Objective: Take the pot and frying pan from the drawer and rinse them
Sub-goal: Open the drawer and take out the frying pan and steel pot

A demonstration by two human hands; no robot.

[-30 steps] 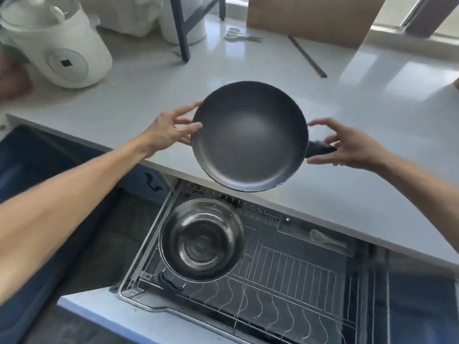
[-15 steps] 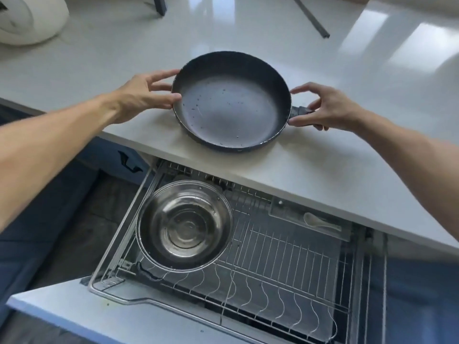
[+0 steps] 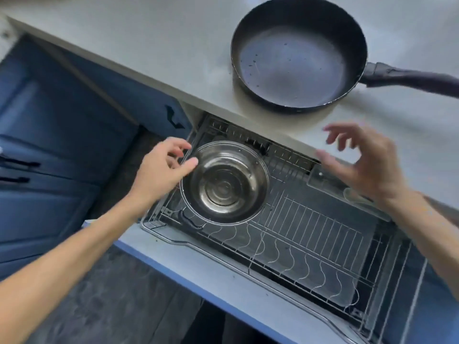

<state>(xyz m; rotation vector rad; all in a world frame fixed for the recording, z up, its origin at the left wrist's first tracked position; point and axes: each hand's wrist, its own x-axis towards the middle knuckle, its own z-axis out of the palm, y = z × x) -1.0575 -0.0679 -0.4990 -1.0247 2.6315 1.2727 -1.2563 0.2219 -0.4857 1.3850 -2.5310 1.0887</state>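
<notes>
The dark frying pan (image 3: 293, 63) rests on the pale countertop (image 3: 154, 45), its handle pointing right, with no hand on it. Below, the steel pot (image 3: 224, 184) stands upright in the left part of the open drawer's wire rack (image 3: 310, 234). My left hand (image 3: 162, 167) hovers at the pot's left rim, fingers apart, thumb close to the rim; whether it touches I cannot tell. My right hand (image 3: 365, 165) is spread open above the drawer's right side, near the counter edge, holding nothing.
Blue cabinet fronts (image 3: 62, 135) with black handles stand at the left. The drawer's pale front panel (image 3: 223, 276) juts toward me. A clear tray (image 3: 330, 180) sits at the drawer's back right. Dark floor lies below.
Both hands have let go of the frying pan, now lying on the counter, and dropped toward the drawer. The left hand has reached the pot's rim. My view tilted down.
</notes>
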